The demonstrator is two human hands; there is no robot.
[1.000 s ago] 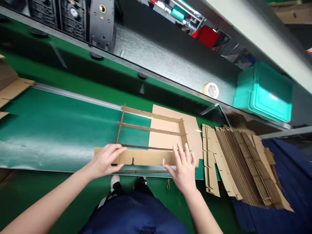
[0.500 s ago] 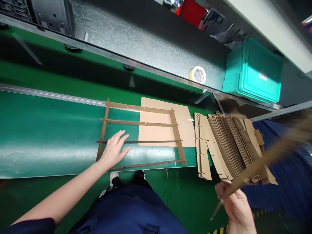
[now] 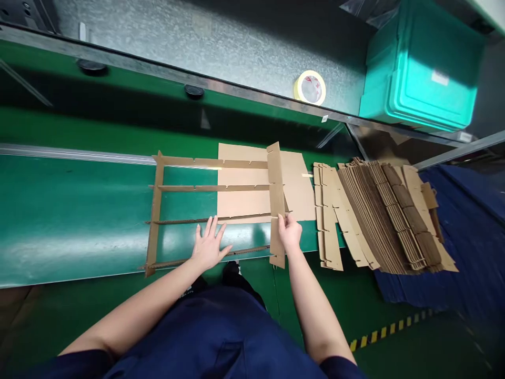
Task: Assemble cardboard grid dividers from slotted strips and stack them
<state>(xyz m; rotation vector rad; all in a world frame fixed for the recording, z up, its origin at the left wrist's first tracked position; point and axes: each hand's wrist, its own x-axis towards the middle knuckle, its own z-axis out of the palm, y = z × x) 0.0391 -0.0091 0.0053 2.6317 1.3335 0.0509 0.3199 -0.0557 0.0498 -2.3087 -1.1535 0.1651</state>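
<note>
A slotted cardboard strip (image 3: 276,195) is pinched in my right hand (image 3: 290,231), held crosswise over the right part of a cardboard frame. The frame (image 3: 157,200) has several long strips running left to right, joined to a cross strip at its left end; its right end is partly hidden behind the held strip. My left hand (image 3: 209,246) is spread open above the two nearest long strips, by the bench's front edge. Under the frame's right half lies a flat cardboard sheet (image 3: 244,202).
Slotted strips (image 3: 327,216) and a large stack of cardboard strips (image 3: 373,216) lie to the right. Above the bench (image 3: 74,216), a metal shelf (image 3: 236,47) holds a tape roll (image 3: 310,88) and a teal bin (image 3: 434,68). Blue cloth (image 3: 469,231) is at the far right.
My right hand has brought the strip from the right to above the frame's right end. My left hand is a little further right, and the view has shifted.
</note>
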